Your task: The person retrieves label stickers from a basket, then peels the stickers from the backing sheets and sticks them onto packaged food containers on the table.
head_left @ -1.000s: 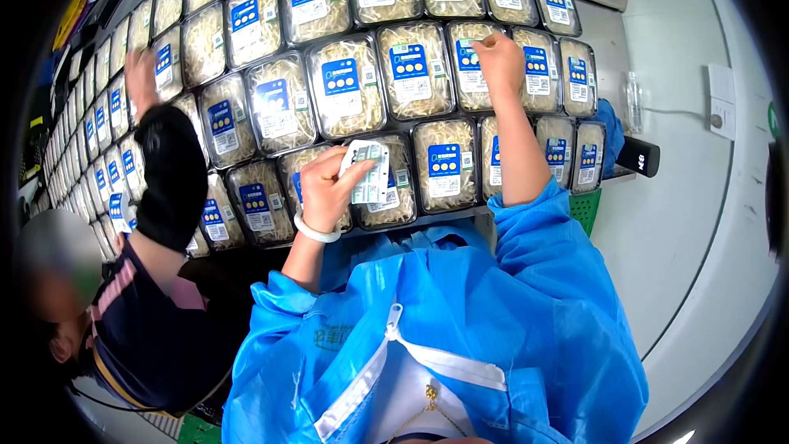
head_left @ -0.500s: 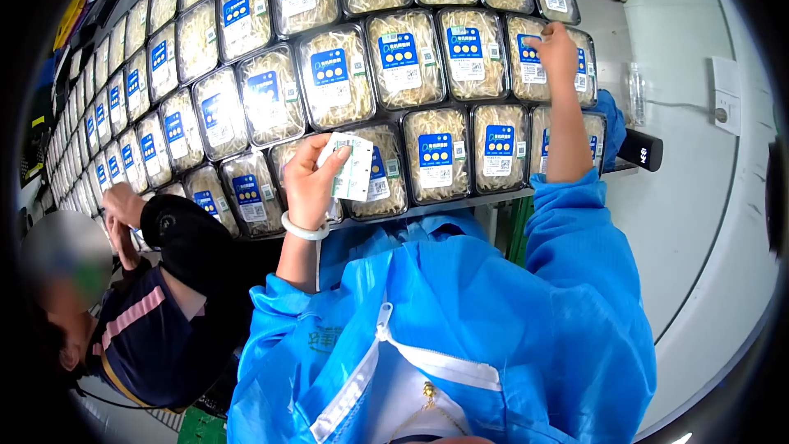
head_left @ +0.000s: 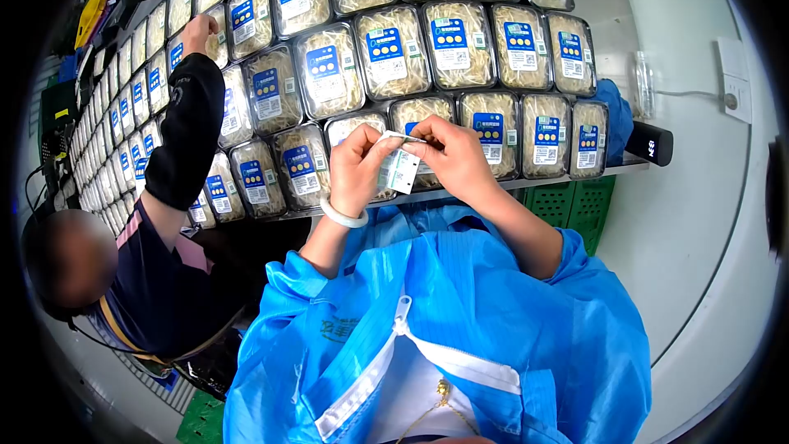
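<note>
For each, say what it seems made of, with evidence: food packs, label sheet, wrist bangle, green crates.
Food packs: probably plastic, dark-rimmed with shiny clear tops; contents show through.
Label sheet: likely smooth paper, thin and pale with print.
Wrist bangle: glossy, pale, rigid-looking; stone, glass or plastic, unclear.
Green crates: likely moulded plastic, matte, with regular holes.

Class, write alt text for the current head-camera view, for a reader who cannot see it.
Left hand and right hand meet at a sheet of small labels, above rows of clear-lidded trays with blue-and-white labels. A co-worker reaches over trays alongside.
</note>
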Available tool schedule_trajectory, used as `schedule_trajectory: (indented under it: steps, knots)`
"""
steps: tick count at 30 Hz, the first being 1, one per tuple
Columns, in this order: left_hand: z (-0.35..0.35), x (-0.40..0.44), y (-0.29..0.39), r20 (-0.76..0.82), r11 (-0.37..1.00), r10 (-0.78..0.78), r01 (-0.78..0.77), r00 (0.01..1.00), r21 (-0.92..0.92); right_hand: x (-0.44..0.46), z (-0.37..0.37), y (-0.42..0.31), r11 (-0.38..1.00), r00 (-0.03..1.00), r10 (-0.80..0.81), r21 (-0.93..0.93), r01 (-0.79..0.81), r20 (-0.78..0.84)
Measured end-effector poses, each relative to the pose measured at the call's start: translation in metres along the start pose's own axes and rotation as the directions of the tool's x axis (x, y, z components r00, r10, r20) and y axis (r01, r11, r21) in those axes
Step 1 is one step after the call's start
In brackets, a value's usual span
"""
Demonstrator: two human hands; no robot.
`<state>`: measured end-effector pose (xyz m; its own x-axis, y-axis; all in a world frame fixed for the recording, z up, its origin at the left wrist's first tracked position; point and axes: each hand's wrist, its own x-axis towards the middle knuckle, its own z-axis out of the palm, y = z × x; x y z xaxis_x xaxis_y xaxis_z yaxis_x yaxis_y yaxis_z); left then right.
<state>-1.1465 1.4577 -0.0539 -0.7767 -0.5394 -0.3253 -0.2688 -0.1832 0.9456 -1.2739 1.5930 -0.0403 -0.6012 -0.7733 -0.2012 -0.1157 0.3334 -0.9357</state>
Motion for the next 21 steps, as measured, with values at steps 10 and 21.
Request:
schedule_trajectory:
  steps: [10,21]
  knots:
    - [0.033,-0.041,0.020,-0.039,0.960,0.024,-0.013,0.999,0.278,-0.036,-0.025,-0.003,0.999,0.996,-0.045,0.014,0.044,0.077]
    - [0.019,-0.066,-0.011,0.172,0.910,0.032,-0.099,0.985,0.403,-0.068,-0.020,0.019,0.959,0.962,0.134,0.212,-0.186,0.238]
